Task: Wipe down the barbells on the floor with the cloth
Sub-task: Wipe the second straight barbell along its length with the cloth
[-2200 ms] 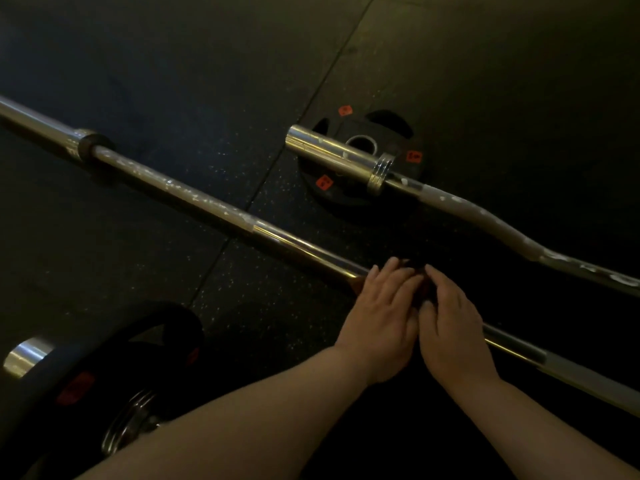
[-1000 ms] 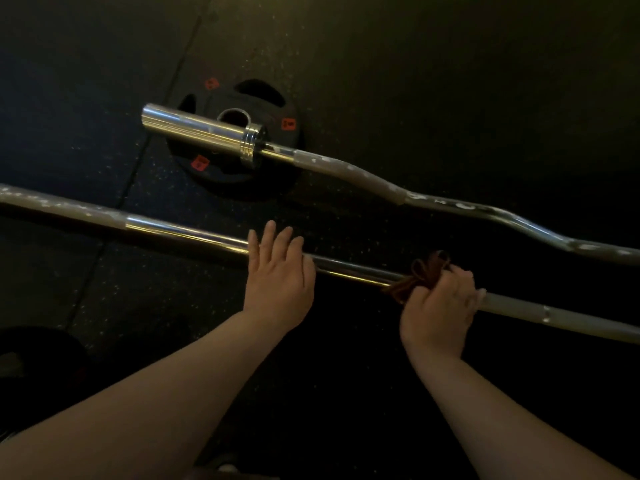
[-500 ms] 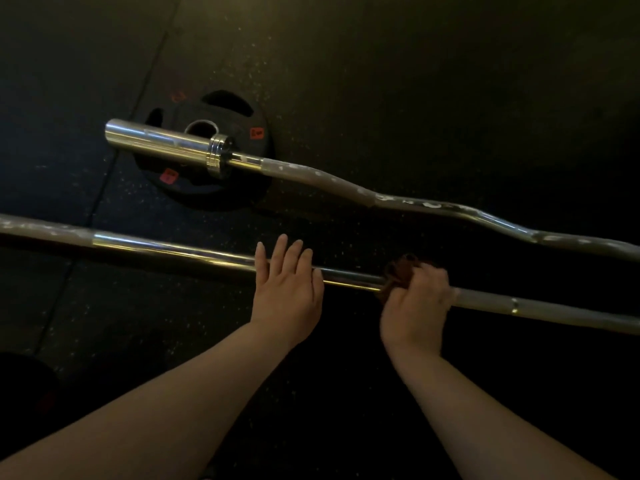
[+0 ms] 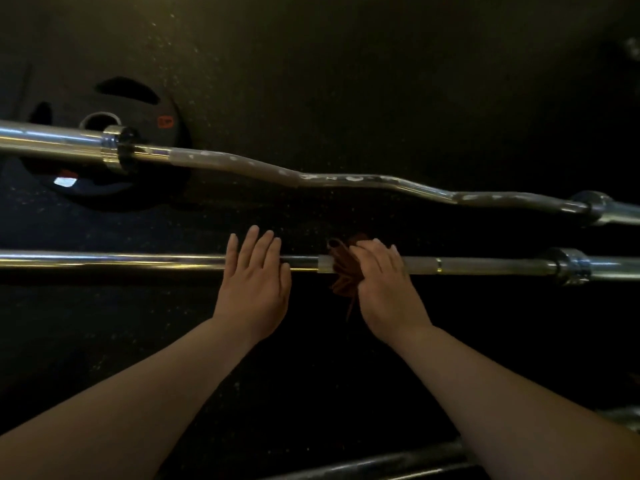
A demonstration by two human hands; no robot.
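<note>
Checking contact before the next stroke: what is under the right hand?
The brown cloth, gripped on the straight barbell, folds showing beside the right hand. The bar section beneath is hidden.

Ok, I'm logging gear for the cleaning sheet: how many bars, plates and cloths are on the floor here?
bars: 3 (straight barbell, curl bar, partly visible bar)
weight plate: 1
cloth: 1
total: 5

No lettering is legible; a small orange label (image 4: pixel 165 121) on the black weight plate (image 4: pixel 114 197) carries marks too blurred to read.
</note>
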